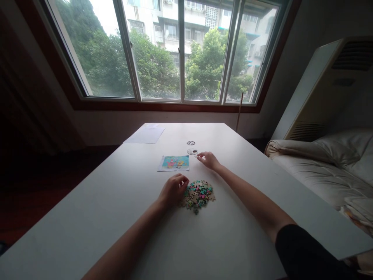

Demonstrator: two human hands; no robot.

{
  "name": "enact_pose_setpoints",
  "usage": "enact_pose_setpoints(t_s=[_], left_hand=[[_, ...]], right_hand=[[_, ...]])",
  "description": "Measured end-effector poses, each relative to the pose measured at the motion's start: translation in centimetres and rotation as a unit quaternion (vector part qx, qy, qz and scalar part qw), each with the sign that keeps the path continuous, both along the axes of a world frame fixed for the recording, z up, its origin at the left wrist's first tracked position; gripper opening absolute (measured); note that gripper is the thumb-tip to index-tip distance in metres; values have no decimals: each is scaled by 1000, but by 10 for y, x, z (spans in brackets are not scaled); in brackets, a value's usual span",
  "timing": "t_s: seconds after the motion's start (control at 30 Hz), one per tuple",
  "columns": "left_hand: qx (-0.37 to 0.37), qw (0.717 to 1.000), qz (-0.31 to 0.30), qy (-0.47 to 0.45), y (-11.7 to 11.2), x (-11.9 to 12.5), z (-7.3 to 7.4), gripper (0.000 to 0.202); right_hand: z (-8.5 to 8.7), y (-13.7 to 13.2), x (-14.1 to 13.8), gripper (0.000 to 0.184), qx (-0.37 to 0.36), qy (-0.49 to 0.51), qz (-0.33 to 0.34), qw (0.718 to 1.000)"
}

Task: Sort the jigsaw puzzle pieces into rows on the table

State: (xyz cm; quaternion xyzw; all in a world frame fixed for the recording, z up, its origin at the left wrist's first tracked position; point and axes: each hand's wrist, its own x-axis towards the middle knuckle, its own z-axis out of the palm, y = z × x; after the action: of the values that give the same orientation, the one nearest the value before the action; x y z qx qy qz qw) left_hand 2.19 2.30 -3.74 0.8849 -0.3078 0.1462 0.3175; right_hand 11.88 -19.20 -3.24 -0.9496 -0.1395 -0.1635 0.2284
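A heap of small colourful jigsaw pieces (198,194) lies on the white table (122,202) in front of me. My left hand (173,188) rests at the heap's left edge with its fingers curled onto the pieces. My right hand (208,159) reaches farther out, fingers pinched together next to a small round clear lid or dish (192,151); what it pinches is too small to make out. A colourful printed picture card (174,163) lies flat between the heap and the round lid.
A second small round object (190,143) sits beyond the first. A sheet of white paper (145,134) lies at the table's far left. Big windows fill the back wall. A bed with pale bedding (326,163) stands right of the table.
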Motion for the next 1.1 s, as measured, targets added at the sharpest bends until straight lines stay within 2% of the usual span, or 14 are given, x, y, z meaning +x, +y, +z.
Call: enact_pose_setpoints(t_s=[0.17,0.33,0.5,0.67,0.87,1.1], left_hand=[[23,1000,12,-5,0,-2,1,17],[60,997,35,-18,-1,-1,3,17],[112,986,115,-38,13,13,5,22],[174,968,183,-13,26,24,-3,33],[215,958,192,5,23,21,-6,36],[226,954,196,10,24,23,-8,35]], right_hand=[[-12,5,17,23,-25,20,-23,999],[-14,5,21,24,-37,35,-28,998],[-15,8,28,21,-32,37,-32,998],[-18,17,33,19,-30,35,-49,998],[-18,25,35,20,-30,29,-52,998],[-20,26,36,20,-29,27,-40,998]])
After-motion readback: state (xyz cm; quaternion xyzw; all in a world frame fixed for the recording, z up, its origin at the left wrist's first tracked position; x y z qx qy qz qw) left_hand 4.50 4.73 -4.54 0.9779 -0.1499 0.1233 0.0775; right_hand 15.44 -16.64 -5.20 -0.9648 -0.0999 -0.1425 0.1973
